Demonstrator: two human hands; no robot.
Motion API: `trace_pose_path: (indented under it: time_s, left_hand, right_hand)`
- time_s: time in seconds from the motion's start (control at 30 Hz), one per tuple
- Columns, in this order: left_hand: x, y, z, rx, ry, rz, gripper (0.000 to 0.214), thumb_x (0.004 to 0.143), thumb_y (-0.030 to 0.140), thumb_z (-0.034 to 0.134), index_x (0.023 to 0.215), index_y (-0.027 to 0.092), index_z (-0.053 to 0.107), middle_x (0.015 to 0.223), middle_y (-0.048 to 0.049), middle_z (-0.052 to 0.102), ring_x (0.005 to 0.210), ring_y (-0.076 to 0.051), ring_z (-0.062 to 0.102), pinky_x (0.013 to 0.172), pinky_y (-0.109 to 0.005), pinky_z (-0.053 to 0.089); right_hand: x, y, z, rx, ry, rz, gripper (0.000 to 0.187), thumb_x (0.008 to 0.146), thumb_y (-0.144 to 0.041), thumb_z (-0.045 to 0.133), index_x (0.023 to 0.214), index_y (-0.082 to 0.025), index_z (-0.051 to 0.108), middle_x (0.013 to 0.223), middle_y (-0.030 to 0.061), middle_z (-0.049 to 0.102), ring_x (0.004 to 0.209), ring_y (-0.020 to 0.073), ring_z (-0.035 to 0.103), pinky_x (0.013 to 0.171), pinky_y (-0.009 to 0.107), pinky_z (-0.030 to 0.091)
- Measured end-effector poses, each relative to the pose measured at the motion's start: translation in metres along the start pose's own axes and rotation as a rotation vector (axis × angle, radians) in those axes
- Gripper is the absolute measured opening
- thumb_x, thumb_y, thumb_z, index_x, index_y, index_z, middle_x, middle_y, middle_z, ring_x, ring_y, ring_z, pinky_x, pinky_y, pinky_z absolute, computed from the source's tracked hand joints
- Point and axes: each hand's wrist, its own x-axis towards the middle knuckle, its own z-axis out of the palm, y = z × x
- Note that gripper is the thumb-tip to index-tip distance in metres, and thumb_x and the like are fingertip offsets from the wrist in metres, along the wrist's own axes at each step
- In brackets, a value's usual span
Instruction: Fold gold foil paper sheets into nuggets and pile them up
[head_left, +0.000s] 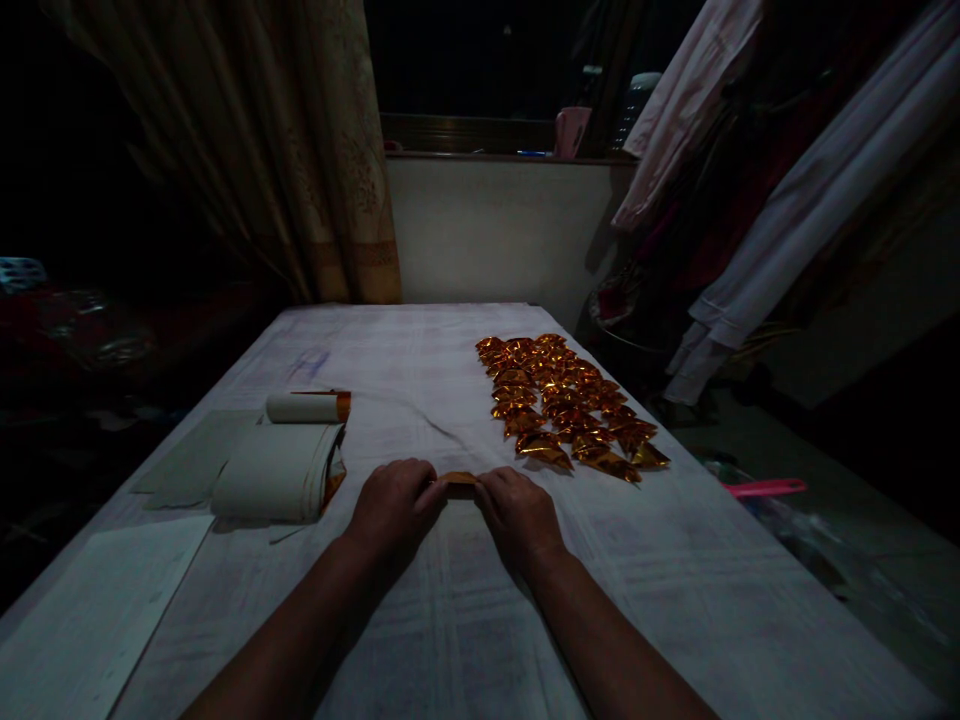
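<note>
Between my two hands, low over the middle of the table, is a small strip of gold foil paper (459, 479), folded narrow. My left hand (397, 497) is closed on its left end, with the thumb along the near side. On the right end, my right hand (519, 507) pinches the same strip. Beyond my right hand, several folded gold foil pieces (566, 400) lie in rows, shiny and puffed, with pointed ends. To the left of my left hand rests a folded stack of pale-backed foil sheets (270, 475), with a pale roll (302, 407) just behind it.
A patterned pale cloth (450, 620) covers the table. White paper (105, 610) lies at the near left. A curtain (300, 150) hangs behind at left, and clothes (810, 200) hang at right. A pink jug (572, 131) stands on the sill. Right of the table is a pink handle (766, 487).
</note>
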Motion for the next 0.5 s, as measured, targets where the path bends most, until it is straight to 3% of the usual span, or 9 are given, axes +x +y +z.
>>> trace_pose_path:
  time_s: [0.23, 0.4, 0.5]
  left_hand:
    - [0.000, 0.001, 0.009, -0.033, 0.057, -0.002, 0.021, 0.094, 0.034, 0.056, 0.086, 0.019, 0.069, 0.084, -0.0055, 0.072, 0.079, -0.021, 0.064, 0.074, -0.033, 0.040]
    - [-0.005, 0.005, 0.013, -0.073, 0.150, -0.052, 0.018, 0.091, 0.033, 0.056, 0.085, 0.020, 0.067, 0.083, -0.0051, 0.072, 0.083, -0.022, 0.065, 0.079, -0.035, 0.042]
    - [-0.005, 0.007, 0.014, -0.093, 0.143, -0.101, 0.014, 0.087, 0.029, 0.056, 0.084, 0.021, 0.067, 0.083, -0.0044, 0.072, 0.084, -0.022, 0.065, 0.080, -0.035, 0.043]
  right_hand:
    - [0.001, 0.007, 0.004, -0.007, 0.013, 0.035, 0.031, 0.105, -0.031, 0.041, 0.104, -0.023, 0.071, 0.094, 0.0068, 0.073, 0.083, 0.0175, 0.066, 0.072, 0.025, 0.045]
    - [0.001, 0.005, 0.008, 0.086, 0.105, -0.007, 0.029, 0.100, -0.021, 0.045, 0.112, -0.021, 0.071, 0.094, 0.0075, 0.073, 0.086, 0.0183, 0.068, 0.077, 0.025, 0.048]
    - [0.001, 0.005, 0.011, 0.154, 0.157, -0.014, 0.029, 0.099, -0.020, 0.045, 0.109, -0.021, 0.072, 0.094, 0.0072, 0.074, 0.087, 0.0181, 0.069, 0.079, 0.025, 0.050]
